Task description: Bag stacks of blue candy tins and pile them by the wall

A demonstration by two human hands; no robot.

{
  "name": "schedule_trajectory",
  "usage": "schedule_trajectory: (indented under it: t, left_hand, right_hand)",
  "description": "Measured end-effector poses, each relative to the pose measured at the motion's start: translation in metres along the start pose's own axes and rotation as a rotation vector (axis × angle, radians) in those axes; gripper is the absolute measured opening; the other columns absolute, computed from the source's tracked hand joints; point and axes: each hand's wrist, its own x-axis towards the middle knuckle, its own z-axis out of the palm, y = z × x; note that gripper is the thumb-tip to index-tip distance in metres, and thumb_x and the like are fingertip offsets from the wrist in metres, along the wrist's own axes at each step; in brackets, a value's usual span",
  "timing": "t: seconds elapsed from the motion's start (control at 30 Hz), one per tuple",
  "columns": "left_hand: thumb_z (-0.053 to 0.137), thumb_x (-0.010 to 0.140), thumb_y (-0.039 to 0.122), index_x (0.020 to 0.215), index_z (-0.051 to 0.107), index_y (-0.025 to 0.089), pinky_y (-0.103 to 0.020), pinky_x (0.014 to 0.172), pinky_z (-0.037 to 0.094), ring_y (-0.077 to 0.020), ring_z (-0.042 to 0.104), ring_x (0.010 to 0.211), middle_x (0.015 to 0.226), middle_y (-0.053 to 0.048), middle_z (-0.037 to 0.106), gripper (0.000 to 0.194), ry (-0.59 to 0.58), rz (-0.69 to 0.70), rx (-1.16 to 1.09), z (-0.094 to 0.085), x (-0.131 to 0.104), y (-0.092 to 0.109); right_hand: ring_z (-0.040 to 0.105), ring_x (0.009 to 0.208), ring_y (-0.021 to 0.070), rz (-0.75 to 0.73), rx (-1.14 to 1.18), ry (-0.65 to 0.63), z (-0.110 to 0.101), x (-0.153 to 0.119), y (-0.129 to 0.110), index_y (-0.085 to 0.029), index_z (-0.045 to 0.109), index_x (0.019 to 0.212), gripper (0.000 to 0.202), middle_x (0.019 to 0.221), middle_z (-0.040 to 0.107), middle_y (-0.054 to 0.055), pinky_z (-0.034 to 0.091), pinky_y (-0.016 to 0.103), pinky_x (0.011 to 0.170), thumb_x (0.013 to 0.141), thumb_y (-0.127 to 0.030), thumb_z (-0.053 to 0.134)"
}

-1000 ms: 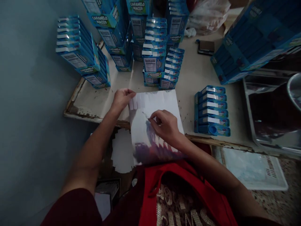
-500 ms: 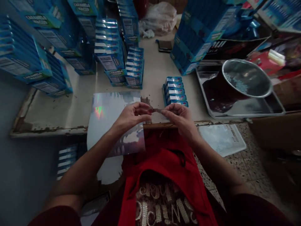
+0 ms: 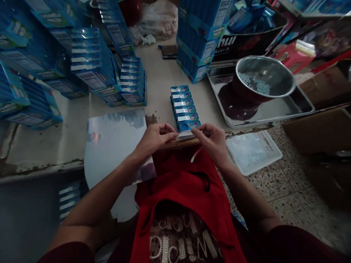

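A row of small blue packets [image 3: 184,106] stands in a tray near the table's front edge, each with a white strip along its top. At the front end of this row, both hands meet a pale strip [image 3: 185,134]. My left hand [image 3: 159,138] pinches its left end between thumb and fingertips. My right hand [image 3: 211,138] is closed at the other end, thumb and index finger pressed together. A thin shiny strip [image 3: 196,154] hangs below my right hand. The silvery sheet [image 3: 115,146] lies left of my left hand, hanging over the edge.
Stacks of blue boxes [image 3: 93,75] fill the left, with another tall stack [image 3: 196,44] at the back. On the right, a metal bowl [image 3: 264,78] with light blue pieces sits on a metal tray [image 3: 274,113]. A white tray [image 3: 253,151] is lower right.
The view has shifted right. My hands have come to the front of the packet row, where a pale strip now shows between them. A thin strip now dangles under my right hand.
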Motion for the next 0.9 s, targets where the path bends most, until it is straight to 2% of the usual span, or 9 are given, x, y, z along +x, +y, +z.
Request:
schedule_trajectory:
  t: [0.07, 0.2, 0.5, 0.63, 0.73, 0.83, 0.9]
  left_hand:
    - [0.093, 0.071, 0.049, 0.080, 0.073, 0.019, -0.030, 0.065, 0.058, -0.0173, 0.071, 0.066, 0.075, -0.006, 0.077, 0.037, 0.035, 0.033, 0.017, 0.003, 0.005, 0.003]
    - [0.094, 0.070, 0.050, 0.081, 0.073, 0.018, -0.031, 0.066, 0.060, -0.0180, 0.071, 0.066, 0.076, -0.008, 0.078, 0.040, 0.067, -0.005, 0.030, 0.001, 0.013, 0.006]
    - [0.096, 0.070, 0.040, 0.080, 0.072, 0.018, -0.032, 0.067, 0.062, -0.0188, 0.072, 0.068, 0.073, -0.006, 0.076, 0.034, 0.032, -0.060, -0.012, -0.005, 0.025, 0.004]
    - [0.100, 0.066, 0.046, 0.080, 0.070, 0.018, -0.032, 0.067, 0.061, -0.0172, 0.071, 0.067, 0.074, -0.006, 0.076, 0.043, -0.017, -0.092, -0.051, -0.007, 0.034, -0.006]
    - [0.104, 0.060, 0.046, 0.087, 0.063, 0.019, -0.029, 0.063, 0.058, -0.0162, 0.070, 0.063, 0.075, -0.006, 0.077, 0.056, -0.038, -0.201, -0.128, -0.002, 0.047, -0.018]
    - [0.106, 0.057, 0.040, 0.091, 0.053, 0.023, -0.027, 0.059, 0.054, -0.0160, 0.068, 0.058, 0.072, -0.003, 0.076, 0.065, 0.030, -0.304, -0.177, 0.007, 0.059, -0.032]
    - [0.104, 0.059, 0.040, 0.090, 0.050, 0.024, -0.028, 0.059, 0.053, -0.0166, 0.066, 0.057, 0.068, -0.001, 0.073, 0.065, 0.070, -0.293, -0.132, 0.011, 0.065, -0.042]
  right_hand:
    - [0.040, 0.055, 0.0110, -0.044, -0.083, 0.038, -0.002, 0.011, 0.002, -0.020, 0.074, 0.076, 0.028, 0.056, 0.050, -0.005, 0.029, 0.027, 0.055, 0.088, -0.044, 0.079]
    - [0.043, 0.056, 0.0115, -0.075, -0.220, 0.036, 0.000, 0.028, 0.005, -0.019, 0.075, 0.076, 0.024, 0.056, 0.054, -0.005, 0.029, 0.028, 0.058, 0.088, -0.040, 0.077]
    - [0.044, 0.054, 0.0115, -0.065, -0.337, 0.012, 0.004, 0.038, 0.005, -0.019, 0.075, 0.075, 0.021, 0.055, 0.054, -0.005, 0.028, 0.029, 0.060, 0.087, -0.036, 0.077]
    - [0.046, 0.054, 0.0117, -0.031, -0.365, -0.022, 0.004, 0.041, 0.006, -0.021, 0.071, 0.072, 0.021, 0.054, 0.054, -0.006, 0.030, 0.029, 0.060, 0.086, -0.036, 0.077]
    - [0.049, 0.055, 0.0120, -0.008, -0.376, 0.013, 0.005, 0.044, 0.006, -0.022, 0.064, 0.076, 0.022, 0.055, 0.055, -0.007, 0.033, 0.029, 0.061, 0.080, -0.034, 0.082]
    - [0.048, 0.050, 0.0115, 0.040, -0.305, 0.028, 0.000, 0.049, 0.008, -0.024, 0.058, 0.085, 0.031, 0.052, 0.052, -0.010, 0.033, 0.027, 0.057, 0.075, -0.030, 0.087]
    - [0.046, 0.045, 0.0116, 0.115, -0.173, -0.036, -0.009, 0.054, 0.011, -0.024, 0.058, 0.094, 0.039, 0.049, 0.050, -0.012, 0.031, 0.026, 0.052, 0.074, -0.036, 0.089]
